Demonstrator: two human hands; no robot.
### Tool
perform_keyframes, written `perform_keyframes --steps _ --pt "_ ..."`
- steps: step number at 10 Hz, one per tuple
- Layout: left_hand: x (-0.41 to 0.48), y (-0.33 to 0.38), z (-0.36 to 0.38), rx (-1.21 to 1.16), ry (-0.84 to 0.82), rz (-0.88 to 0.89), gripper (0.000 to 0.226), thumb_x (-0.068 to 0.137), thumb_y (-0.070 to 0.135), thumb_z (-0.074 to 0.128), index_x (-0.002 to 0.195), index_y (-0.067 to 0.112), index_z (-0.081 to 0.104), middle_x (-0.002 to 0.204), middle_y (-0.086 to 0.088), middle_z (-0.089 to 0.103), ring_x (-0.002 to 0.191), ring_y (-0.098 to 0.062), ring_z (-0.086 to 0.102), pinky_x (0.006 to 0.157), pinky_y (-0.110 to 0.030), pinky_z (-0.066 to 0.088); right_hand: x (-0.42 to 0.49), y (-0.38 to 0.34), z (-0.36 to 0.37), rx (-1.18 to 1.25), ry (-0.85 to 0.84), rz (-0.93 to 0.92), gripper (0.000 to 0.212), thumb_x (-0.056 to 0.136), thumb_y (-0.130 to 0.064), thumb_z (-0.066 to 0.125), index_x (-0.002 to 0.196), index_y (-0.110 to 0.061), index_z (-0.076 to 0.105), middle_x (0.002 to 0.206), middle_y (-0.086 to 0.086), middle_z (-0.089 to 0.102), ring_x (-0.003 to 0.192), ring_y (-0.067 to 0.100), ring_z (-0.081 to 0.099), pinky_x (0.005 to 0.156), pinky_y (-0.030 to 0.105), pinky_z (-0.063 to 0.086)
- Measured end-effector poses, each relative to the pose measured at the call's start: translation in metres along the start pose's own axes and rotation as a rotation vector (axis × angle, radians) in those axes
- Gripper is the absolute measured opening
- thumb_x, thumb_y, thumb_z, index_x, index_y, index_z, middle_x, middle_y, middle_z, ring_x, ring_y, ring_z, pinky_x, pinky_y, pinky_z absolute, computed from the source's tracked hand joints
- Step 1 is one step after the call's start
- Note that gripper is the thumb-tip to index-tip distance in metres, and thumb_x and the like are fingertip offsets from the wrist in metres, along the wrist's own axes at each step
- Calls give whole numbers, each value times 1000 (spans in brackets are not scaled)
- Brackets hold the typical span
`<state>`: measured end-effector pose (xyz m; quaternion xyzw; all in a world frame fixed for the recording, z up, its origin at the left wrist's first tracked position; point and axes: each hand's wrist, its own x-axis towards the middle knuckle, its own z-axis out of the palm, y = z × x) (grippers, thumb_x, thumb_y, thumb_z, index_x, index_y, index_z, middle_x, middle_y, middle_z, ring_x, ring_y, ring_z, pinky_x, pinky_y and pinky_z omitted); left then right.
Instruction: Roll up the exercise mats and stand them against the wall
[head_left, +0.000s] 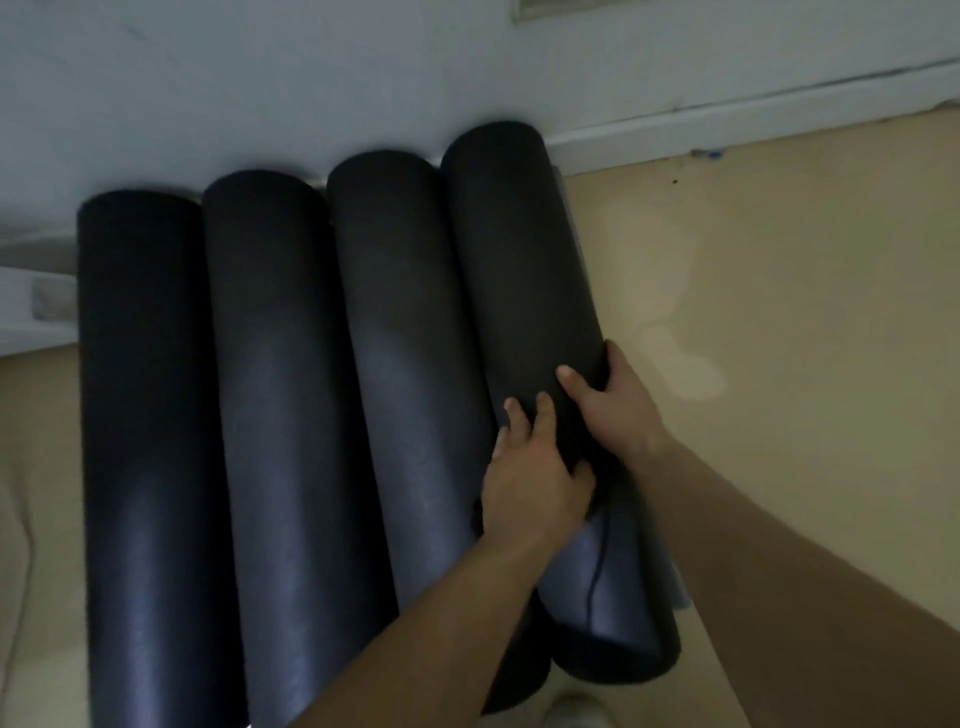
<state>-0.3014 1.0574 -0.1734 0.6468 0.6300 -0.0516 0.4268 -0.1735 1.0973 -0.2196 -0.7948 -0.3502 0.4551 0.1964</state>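
Against the white wall I see four rolled mats; both hands, left hand and right hand, grip the rightmost mat.

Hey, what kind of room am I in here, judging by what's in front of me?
Probably a plain indoor workout or storage room. Four dark rolled exercise mats lean in a row against a pale painted wall, on a smooth beige floor. Both hands, left hand and right hand, grip the rightmost mat.
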Motion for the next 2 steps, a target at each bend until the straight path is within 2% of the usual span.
perform_keyframes --steps 1,2 --pt "-33 -11 -37 -155 7 -55 74 97 36 60 161 24 25 161 -4 40 136 -24 51 109 -38 46 -46 -27 -1 -421 47 -17 77 99 -58 51 158 -12 30 149 21 47 130 44 52 103 50 47" --pt "-80 -20 -85 -65 46 -149 62 95 37 61 152 26 40 144 -6 58 127 -30 58 100 -39 50 -95 -60 -27 -501 -50 -22 74 101 -56 48 157 -11 31 150 24 44 133 46 49 107 49 43"
